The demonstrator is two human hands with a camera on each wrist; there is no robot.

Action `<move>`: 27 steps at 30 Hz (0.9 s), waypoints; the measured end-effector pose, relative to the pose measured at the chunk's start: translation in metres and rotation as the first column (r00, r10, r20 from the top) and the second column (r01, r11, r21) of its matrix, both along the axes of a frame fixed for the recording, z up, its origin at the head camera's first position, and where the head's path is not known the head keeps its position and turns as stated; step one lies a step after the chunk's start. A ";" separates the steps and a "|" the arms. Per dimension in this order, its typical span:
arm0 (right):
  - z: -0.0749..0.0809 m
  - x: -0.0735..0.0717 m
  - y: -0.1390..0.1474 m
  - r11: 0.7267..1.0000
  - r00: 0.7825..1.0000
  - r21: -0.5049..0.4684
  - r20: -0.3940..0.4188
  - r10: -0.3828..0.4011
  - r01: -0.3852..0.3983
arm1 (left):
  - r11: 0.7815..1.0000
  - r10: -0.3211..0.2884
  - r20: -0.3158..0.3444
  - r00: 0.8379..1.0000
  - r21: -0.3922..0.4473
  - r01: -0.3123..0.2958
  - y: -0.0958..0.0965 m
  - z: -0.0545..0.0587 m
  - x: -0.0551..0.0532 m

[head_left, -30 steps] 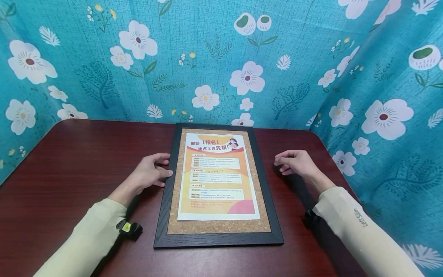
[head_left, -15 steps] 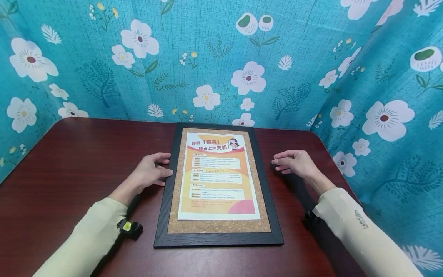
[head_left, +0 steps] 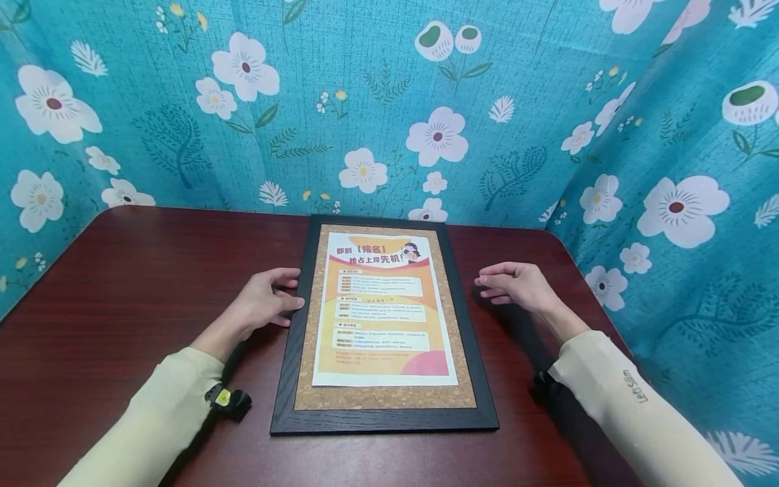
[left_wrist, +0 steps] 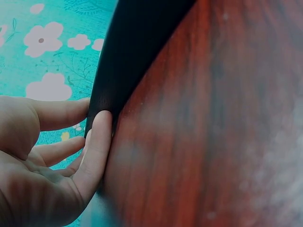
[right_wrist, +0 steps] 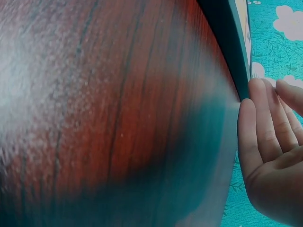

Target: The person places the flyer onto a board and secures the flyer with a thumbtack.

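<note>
A black-framed cork board [head_left: 383, 399] lies flat on the table, bearing a printed orange-and-yellow poster [head_left: 377, 311] with Chinese text. My left hand [head_left: 262, 301] rests beside the board's left side, thumb tip right at the frame's edge. In the left wrist view its fingers [left_wrist: 97, 146] meet the black frame [left_wrist: 128, 47] without curling round it. To the right of the board, my right hand [head_left: 517, 287] hovers with loosely bent fingers and holds nothing. A narrow gap separates its fingertips from the frame in the head view.
The dark reddish-brown table [head_left: 134, 284] extends on both sides of the board. A teal floral curtain [head_left: 365, 101] hangs along its back and right side. Each forearm wears a cream sleeve, with a small black device [head_left: 228, 400] at the left wrist.
My right hand has drifted slightly left, closer to the board's right edge. My left hand, the board and the poster stay where they were.
</note>
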State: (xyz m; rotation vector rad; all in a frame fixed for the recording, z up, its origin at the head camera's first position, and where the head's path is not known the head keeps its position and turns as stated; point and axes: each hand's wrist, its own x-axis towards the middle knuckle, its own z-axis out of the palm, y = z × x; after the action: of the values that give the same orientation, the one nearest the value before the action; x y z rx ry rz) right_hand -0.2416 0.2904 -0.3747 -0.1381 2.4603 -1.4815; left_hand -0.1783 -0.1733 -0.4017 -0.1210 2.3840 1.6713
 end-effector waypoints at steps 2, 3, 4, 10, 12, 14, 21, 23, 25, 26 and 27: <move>0.000 0.001 -0.001 1.000 1.000 -0.001 0.001 -0.017 0.017 | 1.000 -0.002 -0.003 1.000 0.002 0.002 0.000 0.000 0.000; 0.000 0.001 -0.001 1.000 1.000 -0.004 0.003 -0.028 0.028 | 1.000 -0.003 -0.004 1.000 0.003 0.003 0.000 0.000 0.000; 0.000 0.001 -0.002 0.999 0.999 -0.006 0.006 -0.039 0.039 | 1.000 -0.004 -0.006 1.000 0.005 0.004 0.000 0.000 0.000; 0.000 0.003 -0.002 0.997 0.996 -0.005 0.025 -0.083 0.083 | 1.000 -0.010 -0.007 1.000 0.011 0.010 0.001 0.000 0.000; 0.000 0.002 -0.002 0.997 0.997 -0.010 0.027 -0.079 0.079 | 1.000 -0.008 -0.006 1.000 0.011 0.008 0.000 0.000 0.000; 0.000 0.002 -0.002 0.997 0.997 -0.015 0.024 -0.071 0.072 | 1.000 -0.009 -0.008 1.000 0.008 0.010 0.000 0.000 0.001; -0.001 0.002 -0.001 0.999 0.999 -0.012 0.001 -0.039 0.039 | 1.000 -0.013 -0.010 1.000 0.007 0.013 0.000 0.000 0.000; -0.002 0.002 -0.001 0.999 0.999 -0.008 -0.009 -0.035 0.035 | 1.000 -0.013 -0.009 1.000 0.014 0.013 0.000 0.000 0.000; -0.002 0.002 -0.001 0.999 0.999 -0.006 -0.015 -0.035 0.035 | 1.000 -0.015 -0.009 1.000 0.022 0.015 0.000 0.001 0.000; -0.003 0.001 -0.001 0.999 0.999 -0.003 -0.019 -0.036 0.035 | 1.000 -0.014 -0.007 1.000 0.024 0.014 0.000 0.001 0.000; -0.003 0.001 -0.001 0.999 0.999 -0.001 -0.022 -0.038 0.038 | 1.000 -0.013 -0.006 1.000 0.024 0.013 0.000 0.001 0.001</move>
State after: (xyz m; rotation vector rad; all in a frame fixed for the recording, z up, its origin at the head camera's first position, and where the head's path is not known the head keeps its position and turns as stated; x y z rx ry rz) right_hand -0.2402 0.2889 -0.3775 -0.1089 2.4934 -1.5039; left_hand -0.1777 -0.1729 -0.4003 -0.0962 2.3633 1.6965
